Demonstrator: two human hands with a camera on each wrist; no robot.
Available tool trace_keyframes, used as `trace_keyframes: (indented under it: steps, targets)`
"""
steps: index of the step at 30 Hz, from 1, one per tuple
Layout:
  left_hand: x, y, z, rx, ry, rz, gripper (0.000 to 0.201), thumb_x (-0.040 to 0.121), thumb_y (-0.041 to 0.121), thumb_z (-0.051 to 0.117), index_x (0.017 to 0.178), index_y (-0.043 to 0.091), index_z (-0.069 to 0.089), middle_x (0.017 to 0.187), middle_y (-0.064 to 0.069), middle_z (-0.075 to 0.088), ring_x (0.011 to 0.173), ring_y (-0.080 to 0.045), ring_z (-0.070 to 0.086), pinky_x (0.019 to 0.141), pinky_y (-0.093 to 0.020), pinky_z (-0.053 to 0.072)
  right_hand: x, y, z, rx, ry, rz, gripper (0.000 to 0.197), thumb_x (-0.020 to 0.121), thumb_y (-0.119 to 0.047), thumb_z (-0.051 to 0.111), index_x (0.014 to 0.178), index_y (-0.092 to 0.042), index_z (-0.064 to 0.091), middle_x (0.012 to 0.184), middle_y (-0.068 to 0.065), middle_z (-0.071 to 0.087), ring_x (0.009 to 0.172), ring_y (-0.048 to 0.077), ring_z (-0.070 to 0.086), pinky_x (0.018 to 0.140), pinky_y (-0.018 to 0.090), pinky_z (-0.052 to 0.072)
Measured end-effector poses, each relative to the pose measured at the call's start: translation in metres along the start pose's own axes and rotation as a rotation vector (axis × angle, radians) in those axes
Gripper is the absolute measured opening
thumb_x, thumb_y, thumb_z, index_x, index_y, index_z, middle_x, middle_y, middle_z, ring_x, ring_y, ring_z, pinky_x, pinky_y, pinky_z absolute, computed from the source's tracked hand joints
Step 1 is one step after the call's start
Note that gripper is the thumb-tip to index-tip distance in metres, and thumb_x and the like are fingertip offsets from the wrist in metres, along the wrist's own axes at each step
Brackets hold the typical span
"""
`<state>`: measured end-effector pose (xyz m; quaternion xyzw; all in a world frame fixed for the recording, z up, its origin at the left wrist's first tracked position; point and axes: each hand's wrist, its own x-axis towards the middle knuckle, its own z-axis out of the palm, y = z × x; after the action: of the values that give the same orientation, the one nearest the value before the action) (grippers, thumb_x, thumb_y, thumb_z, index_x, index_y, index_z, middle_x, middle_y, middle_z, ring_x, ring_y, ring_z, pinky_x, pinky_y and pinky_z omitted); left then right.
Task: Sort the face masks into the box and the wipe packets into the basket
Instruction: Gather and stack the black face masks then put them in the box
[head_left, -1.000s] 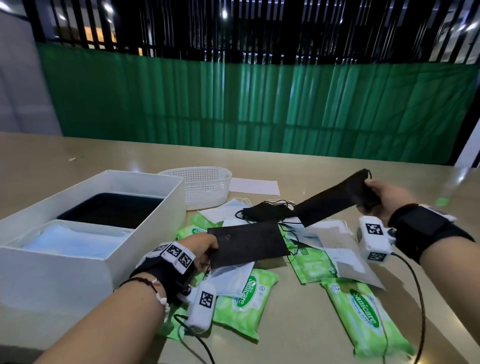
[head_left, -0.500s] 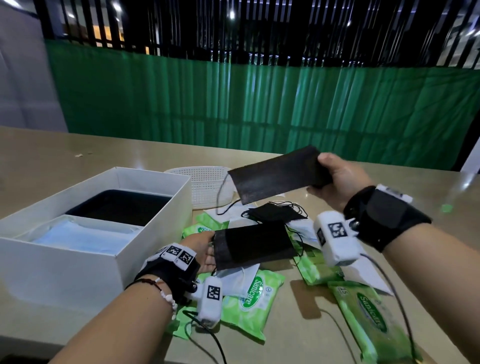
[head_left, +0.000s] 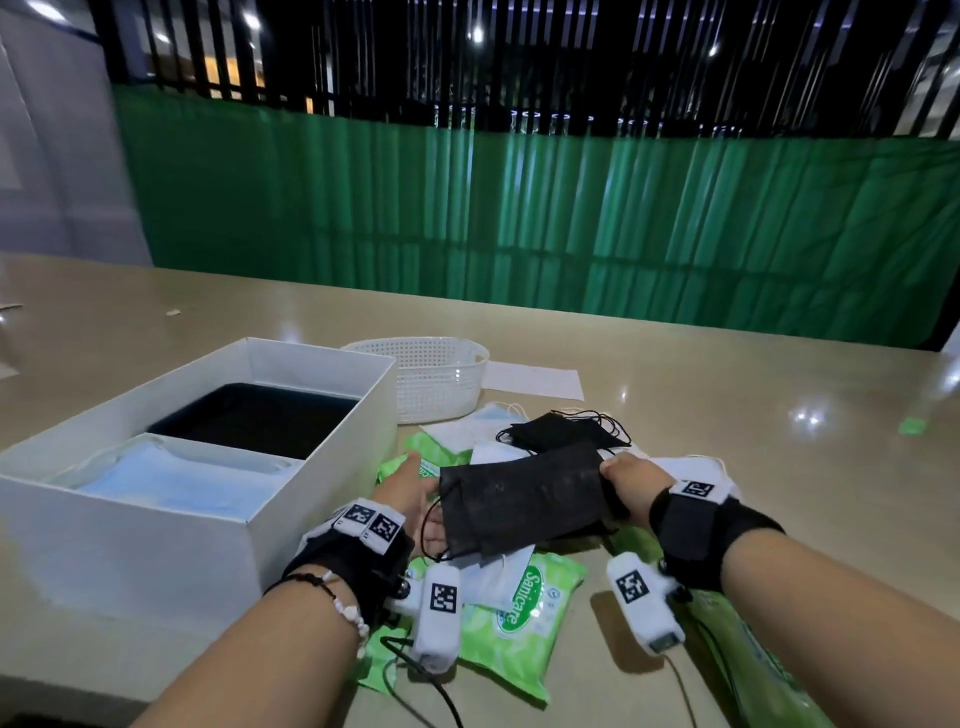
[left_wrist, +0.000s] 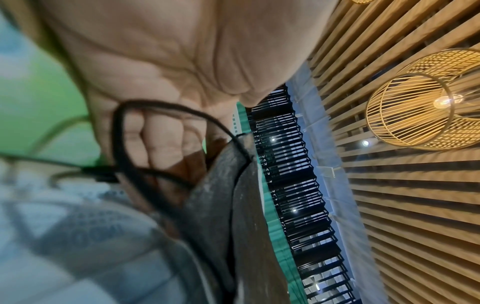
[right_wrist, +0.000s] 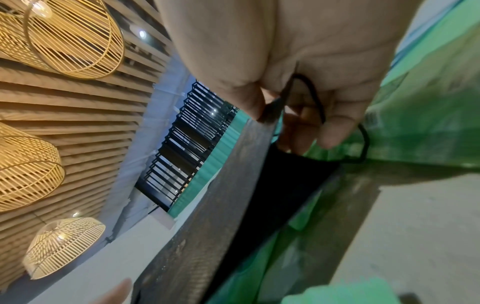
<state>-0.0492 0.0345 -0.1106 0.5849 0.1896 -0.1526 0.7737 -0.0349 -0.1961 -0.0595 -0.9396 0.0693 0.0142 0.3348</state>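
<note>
Two black face masks (head_left: 524, 499) lie stacked one on the other, just above the pile on the table. My left hand (head_left: 423, 506) grips their left end, fingers (left_wrist: 161, 139) curled under the masks (left_wrist: 233, 205). At the right end my right hand (head_left: 615, 470) pinches the masks (right_wrist: 207, 226) between thumb and fingers (right_wrist: 335, 123). The white box (head_left: 156, 545) stands at the left, with black masks in its far compartment and blue ones in the near one. A white basket (head_left: 436, 384) stands behind the box's right corner. Green wipe packets (head_left: 519, 608) lie under my hands.
Another black mask (head_left: 561, 431) and white and blue masks (head_left: 488, 421) lie in the pile behind my hands. A wipe packet (head_left: 753, 670) lies under my right forearm. A white sheet of paper (head_left: 530, 379) is right of the basket. Green sheeting runs behind the table.
My right hand carried its black mask up, then down and left onto the black mask in my left hand. Both hands now hold the stacked pair.
</note>
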Motion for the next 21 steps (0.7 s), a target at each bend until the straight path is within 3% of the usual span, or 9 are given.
trace_keyframes:
  steps: [4, 8, 10, 12, 14, 16, 17, 19, 21]
  targets:
    - [-0.002, -0.002, 0.002, 0.01, 0.016, 0.011, 0.065, 0.096, 0.059, 0.01, 0.088, 0.014, 0.057, 0.04, -0.006, 0.05, 0.026, -0.014, 0.044, 0.037, -0.014, 0.042, 0.001, -0.001, 0.007, 0.033, -0.012, -0.049, 0.034, 0.097, -0.003, 0.031, 0.126, -0.003, 0.048, 0.134, 0.017, 0.049, 0.125, 0.024, 0.046, 0.097, 0.024, 0.028]
    - [0.002, -0.002, 0.002, -0.049, 0.024, 0.011, 0.069, 0.096, 0.059, 0.018, 0.095, 0.009, 0.065, 0.068, -0.016, 0.071, 0.052, -0.025, 0.068, 0.05, -0.036, 0.057, -0.008, -0.011, 0.01, -0.126, -0.09, -0.055, 0.036, 0.099, -0.004, 0.029, 0.133, -0.004, 0.04, 0.136, 0.017, 0.046, 0.129, 0.025, 0.042, 0.093, 0.023, 0.025]
    - [0.006, -0.001, 0.002, -0.114, 0.023, 0.025, 0.07, 0.096, 0.058, 0.024, 0.103, 0.004, 0.067, 0.083, -0.02, 0.071, 0.063, -0.028, 0.07, 0.065, -0.039, 0.057, -0.001, -0.008, 0.018, -0.051, -0.115, 0.011, 0.035, 0.099, -0.007, 0.031, 0.132, 0.002, 0.041, 0.117, 0.009, 0.054, 0.129, 0.029, 0.042, 0.082, 0.024, 0.035]
    - [0.009, -0.001, 0.001, -0.137, 0.036, 0.032, 0.069, 0.096, 0.057, 0.026, 0.103, 0.002, 0.067, 0.083, -0.019, 0.071, 0.064, -0.028, 0.07, 0.071, -0.038, 0.055, -0.001, -0.007, 0.018, -0.015, -0.113, -0.018, 0.036, 0.099, -0.014, 0.036, 0.131, 0.003, 0.043, 0.105, 0.004, 0.056, 0.127, 0.033, 0.044, 0.067, 0.021, 0.037]
    - [0.009, 0.0, 0.002, -0.111, 0.036, 0.03, 0.067, 0.096, 0.057, 0.028, 0.099, 0.003, 0.067, 0.081, -0.019, 0.071, 0.064, -0.028, 0.07, 0.067, -0.038, 0.056, 0.001, -0.005, 0.019, -0.187, -0.129, -0.063, 0.036, 0.099, -0.012, 0.035, 0.133, 0.002, 0.041, 0.128, 0.016, 0.052, 0.127, 0.032, 0.044, 0.08, 0.027, 0.038]
    - [0.006, 0.001, 0.003, -0.085, 0.027, 0.029, 0.057, 0.094, 0.054, 0.039, 0.103, 0.004, 0.066, 0.095, -0.02, 0.07, 0.078, -0.03, 0.07, 0.071, -0.04, 0.057, 0.0, -0.002, 0.022, -0.247, -0.116, -0.069, 0.037, 0.1, -0.007, 0.031, 0.135, -0.001, 0.038, 0.134, 0.019, 0.047, 0.125, 0.031, 0.044, 0.096, 0.03, 0.033]
    - [0.004, 0.001, 0.003, -0.046, 0.026, 0.031, 0.048, 0.092, 0.049, 0.048, 0.102, 0.005, 0.066, 0.096, -0.019, 0.07, 0.081, -0.03, 0.069, 0.075, -0.039, 0.057, 0.001, 0.0, 0.025, -0.163, -0.14, -0.028, 0.037, 0.099, -0.006, 0.033, 0.136, 0.0, 0.038, 0.127, 0.017, 0.05, 0.117, 0.031, 0.049, 0.096, 0.031, 0.035]
    - [0.001, 0.0, 0.003, 0.119, 0.013, 0.042, 0.024, 0.088, 0.029, 0.061, 0.09, 0.006, 0.065, 0.081, -0.014, 0.072, 0.068, -0.024, 0.068, 0.073, -0.032, 0.056, 0.006, 0.005, 0.035, 0.043, -0.136, -0.015, 0.038, 0.096, -0.011, 0.044, 0.131, 0.002, 0.042, 0.098, 0.007, 0.055, 0.087, 0.022, 0.054, 0.08, 0.031, 0.043]
    - [-0.004, 0.0, 0.002, 0.385, 0.063, 0.072, 0.011, 0.085, 0.013, 0.065, 0.075, 0.009, 0.063, 0.062, -0.006, 0.069, 0.057, -0.016, 0.063, 0.067, -0.023, 0.053, 0.005, 0.006, 0.039, 0.124, -0.088, 0.017, 0.034, 0.093, -0.016, 0.05, 0.125, -0.005, 0.043, 0.092, 0.005, 0.05, 0.08, 0.019, 0.048, 0.064, 0.018, 0.038]
